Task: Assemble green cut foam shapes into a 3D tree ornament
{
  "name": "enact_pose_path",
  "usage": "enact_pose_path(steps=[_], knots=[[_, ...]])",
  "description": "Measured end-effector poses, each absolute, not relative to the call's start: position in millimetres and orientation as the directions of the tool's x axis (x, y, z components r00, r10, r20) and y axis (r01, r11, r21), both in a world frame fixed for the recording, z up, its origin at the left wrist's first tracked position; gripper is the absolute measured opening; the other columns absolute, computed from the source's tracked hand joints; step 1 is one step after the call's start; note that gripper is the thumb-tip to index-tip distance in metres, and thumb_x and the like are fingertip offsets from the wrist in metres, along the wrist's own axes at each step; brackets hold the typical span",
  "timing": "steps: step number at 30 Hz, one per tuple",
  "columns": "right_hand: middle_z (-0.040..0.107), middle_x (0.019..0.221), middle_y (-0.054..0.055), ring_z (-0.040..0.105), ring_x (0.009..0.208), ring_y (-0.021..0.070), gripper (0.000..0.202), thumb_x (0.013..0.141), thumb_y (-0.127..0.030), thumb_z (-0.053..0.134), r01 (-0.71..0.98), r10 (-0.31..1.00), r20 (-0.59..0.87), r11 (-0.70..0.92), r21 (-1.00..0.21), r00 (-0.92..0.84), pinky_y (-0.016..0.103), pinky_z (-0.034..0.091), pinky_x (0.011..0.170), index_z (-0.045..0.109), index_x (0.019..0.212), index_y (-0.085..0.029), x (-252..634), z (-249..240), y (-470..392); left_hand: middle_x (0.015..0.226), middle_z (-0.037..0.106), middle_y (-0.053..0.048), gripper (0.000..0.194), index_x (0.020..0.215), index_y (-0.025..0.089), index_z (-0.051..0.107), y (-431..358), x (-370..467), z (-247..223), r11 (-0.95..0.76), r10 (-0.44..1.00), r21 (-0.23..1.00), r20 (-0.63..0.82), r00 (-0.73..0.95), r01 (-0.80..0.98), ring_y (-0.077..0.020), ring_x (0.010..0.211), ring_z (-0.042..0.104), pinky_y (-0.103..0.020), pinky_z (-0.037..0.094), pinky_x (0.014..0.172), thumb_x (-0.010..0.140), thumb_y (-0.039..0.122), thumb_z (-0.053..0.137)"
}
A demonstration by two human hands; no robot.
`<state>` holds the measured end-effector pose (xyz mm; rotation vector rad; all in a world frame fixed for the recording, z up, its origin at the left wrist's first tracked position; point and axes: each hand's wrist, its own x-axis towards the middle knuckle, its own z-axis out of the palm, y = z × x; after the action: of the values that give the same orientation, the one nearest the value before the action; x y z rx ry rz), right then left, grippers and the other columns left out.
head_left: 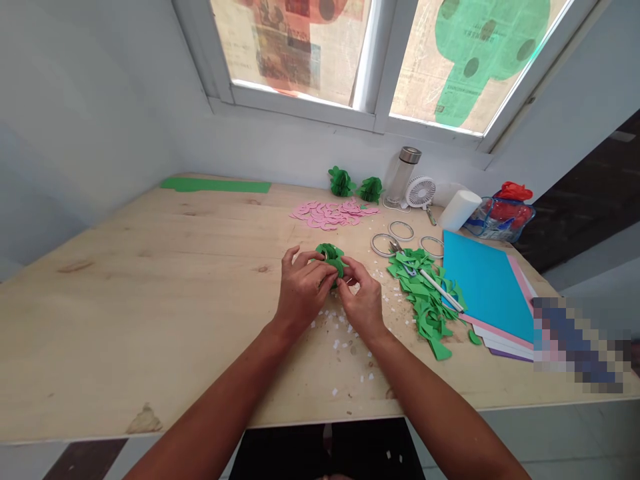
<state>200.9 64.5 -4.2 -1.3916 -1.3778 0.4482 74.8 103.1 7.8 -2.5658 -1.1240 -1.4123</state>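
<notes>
Both hands meet over the middle of the table around a green layered paper piece (330, 252). My left hand (306, 283) grips its left side, with thumb and fingers pinched near the centre. From the other side, my right hand (363, 297) pinches the piece's right edge with thumb and fingertips. The fingers hide part of the paper. Small white paper bits (343, 327) lie scattered below the hands. Right of them is a heap of green paper scraps (430, 313), with scissors (403, 257) and a white stick-like pen (443, 291) on top.
Pink paper cut-outs (330, 215) lie behind the hands, near two finished-looking green paper balls (341, 182). Rolls of tape (401, 231), a glass bottle (400, 177), a small white fan (421, 192) and a blue paper stack (487, 287) stand or lie rightward. A green strip (217, 185) lies back left.
</notes>
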Motion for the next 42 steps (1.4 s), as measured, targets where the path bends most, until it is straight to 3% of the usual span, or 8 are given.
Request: enact_pose_path(steps=[10, 27, 33, 38, 42], knots=[[0.069, 0.092, 0.004, 0.063, 0.077, 0.0178, 0.043, 0.072, -0.013, 0.054, 0.442, 0.871, 0.409, 0.265, -0.857, 0.271, 0.032, 0.051, 0.079, 0.062, 0.114, -0.024, 200.2, -6.8, 65.2, 0.07, 0.071, -0.001, 0.016, 0.071, 0.021, 0.063, 103.2, 76.6, 5.0, -0.75, 0.555, 0.291, 0.766, 0.325, 0.594, -0.0229, 0.089, 0.064, -0.05, 0.032, 0.101, 0.082, 0.016, 0.053], [0.071, 0.086, 0.004, 0.065, 0.074, 0.0161, 0.039, 0.07, -0.015, 0.059, 0.155, 0.901, 0.237, 0.192, -0.969, 0.363, 0.029, 0.052, 0.073, 0.062, 0.108, -0.017, 204.8, -6.8, 71.8, 0.069, 0.067, -0.002, 0.01, 0.07, 0.021, 0.058, 104.6, 77.0, 7.0, -0.718, 0.62, 0.444, 0.757, 0.204, 0.537, -0.0217, 0.084, 0.063, -0.045, 0.039, 0.096, 0.079, 0.018, 0.054], [0.071, 0.087, 0.004, 0.066, 0.077, 0.0167, 0.038, 0.069, -0.018, 0.062, 0.005, 0.904, 0.183, 0.196, -0.981, 0.385, 0.029, 0.052, 0.073, 0.061, 0.108, -0.017, 209.0, -8.7, 75.4, 0.081, 0.064, -0.005, 0.009, 0.073, 0.02, 0.059, 101.0, 71.7, 11.9, -0.697, 0.69, 0.587, 0.704, 0.165, 0.411, -0.0222, 0.089, 0.06, -0.04, 0.045, 0.087, 0.078, 0.019, 0.052], [0.071, 0.084, 0.005, 0.066, 0.075, 0.0171, 0.039, 0.069, -0.021, 0.064, -0.071, 0.896, 0.164, 0.211, -0.975, 0.412, 0.03, 0.053, 0.073, 0.06, 0.107, -0.016, 210.5, -8.1, 77.4, 0.066, 0.057, -0.001, 0.022, 0.058, 0.021, 0.048, 103.8, 68.5, 9.2, -0.559, 0.822, 0.789, 0.568, 0.045, 0.256, -0.0172, 0.07, 0.058, -0.032, 0.048, 0.071, 0.078, 0.026, 0.055], [0.071, 0.082, 0.004, 0.066, 0.074, 0.0171, 0.039, 0.068, -0.022, 0.064, -0.092, 0.895, 0.167, 0.223, -0.97, 0.414, 0.029, 0.053, 0.071, 0.06, 0.107, -0.016, 210.1, -6.9, 77.7, 0.076, 0.062, -0.002, 0.004, 0.073, 0.02, 0.058, 112.7, 66.7, 4.9, -0.43, 0.889, 0.896, 0.442, -0.12, 0.111, -0.018, 0.078, 0.06, -0.033, 0.049, 0.078, 0.071, 0.023, 0.059]])
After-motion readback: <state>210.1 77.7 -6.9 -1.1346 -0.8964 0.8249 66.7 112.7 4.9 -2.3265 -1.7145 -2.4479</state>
